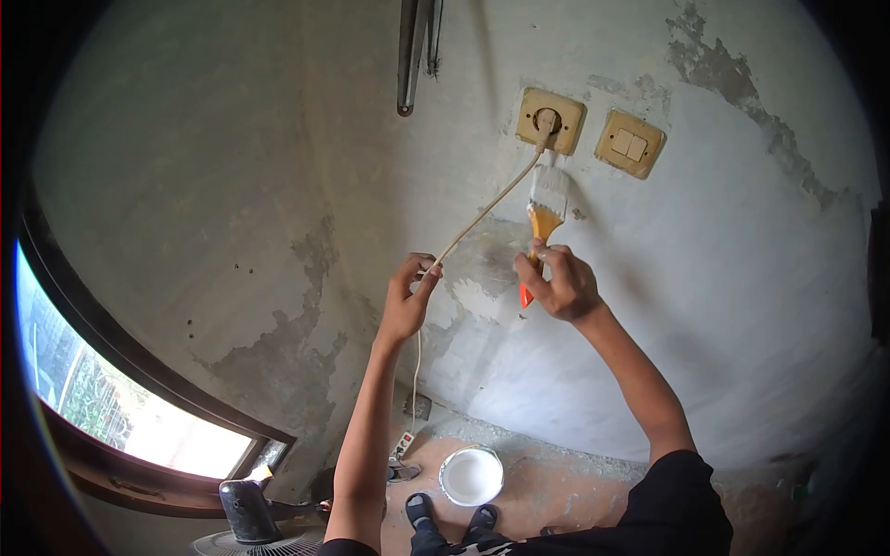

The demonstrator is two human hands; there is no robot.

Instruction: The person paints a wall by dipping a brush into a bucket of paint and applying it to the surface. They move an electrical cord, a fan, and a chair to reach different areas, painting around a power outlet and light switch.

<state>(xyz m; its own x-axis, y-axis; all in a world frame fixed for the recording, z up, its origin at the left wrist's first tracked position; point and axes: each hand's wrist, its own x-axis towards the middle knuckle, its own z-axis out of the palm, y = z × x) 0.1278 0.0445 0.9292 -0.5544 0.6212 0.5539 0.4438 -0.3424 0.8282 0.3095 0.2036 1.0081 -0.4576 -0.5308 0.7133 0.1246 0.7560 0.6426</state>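
My right hand [562,281] grips a paintbrush [545,221] by its yellow and red handle. The white-coated bristles point up at the wall just under a beige socket [551,120]. In my left hand [410,295] a cream power cable [489,208] is pinched between thumb and fingers. The cable's plug [545,124] sits in the socket, and the cord slants down to my left hand, then drops toward the floor. Right of the socket is a beige double light switch [630,144]. On the floor below stands a white bucket [471,475].
Peeling grey patches [287,347] mark the wall, whose right part is whiter. A power strip [404,443] hangs or lies at the cable's lower end. At lower left are a black fan [248,511] and a window [120,398]. A metal bracket [408,65] hangs above.
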